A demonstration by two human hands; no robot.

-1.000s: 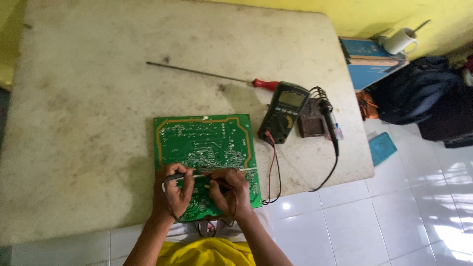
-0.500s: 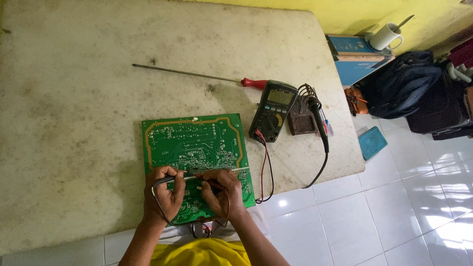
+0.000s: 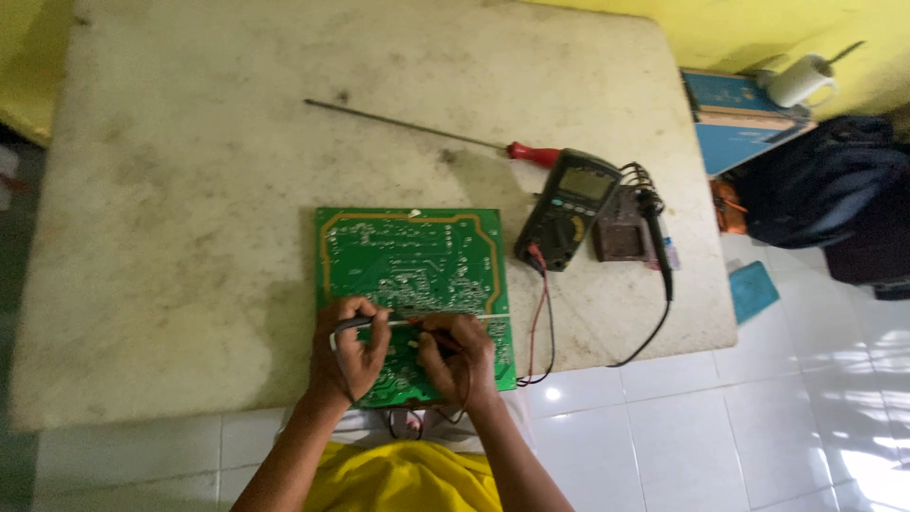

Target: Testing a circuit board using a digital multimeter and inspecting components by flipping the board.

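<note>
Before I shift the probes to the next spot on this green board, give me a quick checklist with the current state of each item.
1. Circuit board lies flat on the table: ok, though its near edge overhangs the table edge.
2. Left hand grips the black probe: ok.
3. Right hand holds the red probe: ok, mostly hidden by the fingers.
4. Probe tips on the right solder points: cannot tell, too small to see.
5. Multimeter within sight, display facing up: ok; reading cannot tell.
6. Soldering iron parked in its stand, off the board: ok.
</note>
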